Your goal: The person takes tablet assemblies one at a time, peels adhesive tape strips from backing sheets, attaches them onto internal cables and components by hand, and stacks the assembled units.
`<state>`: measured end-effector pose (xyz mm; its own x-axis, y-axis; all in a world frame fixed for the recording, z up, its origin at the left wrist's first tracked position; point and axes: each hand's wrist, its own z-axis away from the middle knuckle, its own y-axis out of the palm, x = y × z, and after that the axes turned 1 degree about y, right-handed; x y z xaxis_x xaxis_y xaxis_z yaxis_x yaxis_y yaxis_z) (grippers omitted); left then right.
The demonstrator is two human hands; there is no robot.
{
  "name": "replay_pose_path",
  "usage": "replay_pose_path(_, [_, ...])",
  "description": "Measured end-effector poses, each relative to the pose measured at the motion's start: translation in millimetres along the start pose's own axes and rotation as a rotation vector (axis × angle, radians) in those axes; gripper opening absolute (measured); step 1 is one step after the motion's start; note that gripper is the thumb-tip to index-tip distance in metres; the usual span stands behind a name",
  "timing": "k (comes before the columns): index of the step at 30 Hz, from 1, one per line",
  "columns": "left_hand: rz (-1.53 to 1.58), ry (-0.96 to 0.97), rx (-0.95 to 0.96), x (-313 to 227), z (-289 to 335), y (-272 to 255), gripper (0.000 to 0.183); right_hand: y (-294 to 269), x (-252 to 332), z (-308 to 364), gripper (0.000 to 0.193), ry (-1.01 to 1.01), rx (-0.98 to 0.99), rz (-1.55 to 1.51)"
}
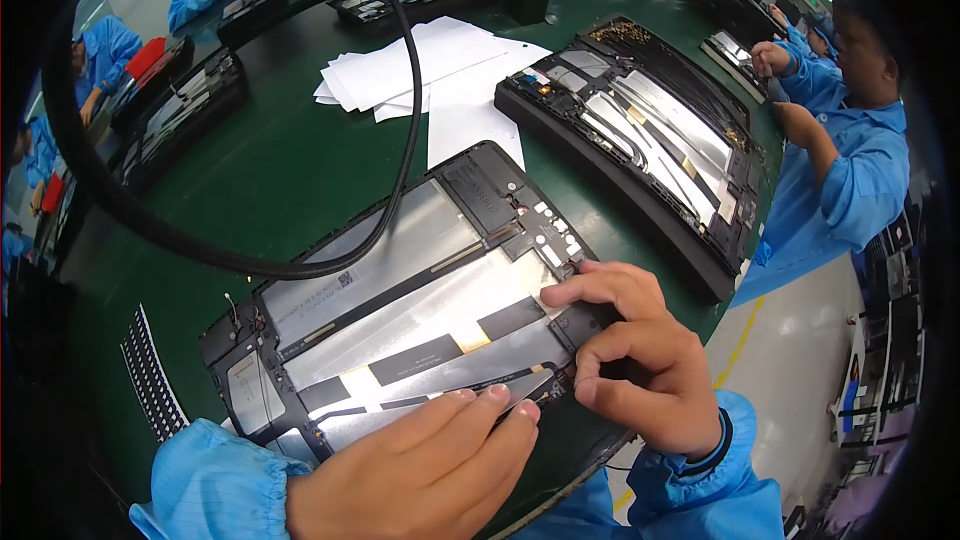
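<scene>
An opened tablet [400, 290] lies at a slant on the green table before me, its silver battery plates, dark strips and circuit board exposed. My left hand [430, 465] rests flat along its near edge, fingers stretched over a thin black cable [400, 402]. At the tablet's right edge is my right hand [645, 360], thumb and a finger bent together in a pinch. Whatever that pinch holds, if anything, is hidden. Another finger of that hand reaches onto the tablet near the white-dotted circuit board [548, 240].
A thick black cable [230, 258] loops over the tablet's far left. White paper sheets [425, 65] lie beyond it. At the right, another opened tablet [650, 130] sits on a black tray [600, 190]. A dotted label strip [152, 375] lies left. Co-workers in blue sit around.
</scene>
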<state>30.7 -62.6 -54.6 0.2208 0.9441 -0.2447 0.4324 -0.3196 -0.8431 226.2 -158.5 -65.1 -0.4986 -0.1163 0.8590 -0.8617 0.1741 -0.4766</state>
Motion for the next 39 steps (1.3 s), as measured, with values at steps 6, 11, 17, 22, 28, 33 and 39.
replay_pose_path(6, [-0.006, -0.027, 0.008, -4, 2, 0, 0.027, 4, 1, -1, 0.003, -0.031, -0.009, 0.062])
replay_pose_path(11, [0.019, 0.002, 0.063, -1, -3, 3, 0.029, 5, 3, -2, 0.004, -0.02, -0.023, 0.101])
replay_pose_path(17, [-0.015, -0.038, 0.05, -3, -4, 5, 0.029, -5, -4, 1, 0.011, -0.069, -0.081, -0.023])
replay_pose_path(22, [0.012, -0.038, 0.063, -2, -3, 6, 0.029, -8, -5, 3, 0.017, -0.049, -0.122, -0.061])
replay_pose_path(28, [-0.027, -0.047, 0.038, -4, -1, 7, 0.028, -1, -6, 1, 0.018, -0.167, -0.071, 0.117])
replay_pose_path(33, [-0.063, -0.019, 0.094, -4, -5, 6, 0.03, 7, 3, 6, 0.014, -0.194, -0.203, 0.232])
replay_pose_path(39, [0.275, -0.129, 0.24, 10, -6, -12, 0.044, 21, -4, 20, 0.018, -0.189, -0.374, 0.255])
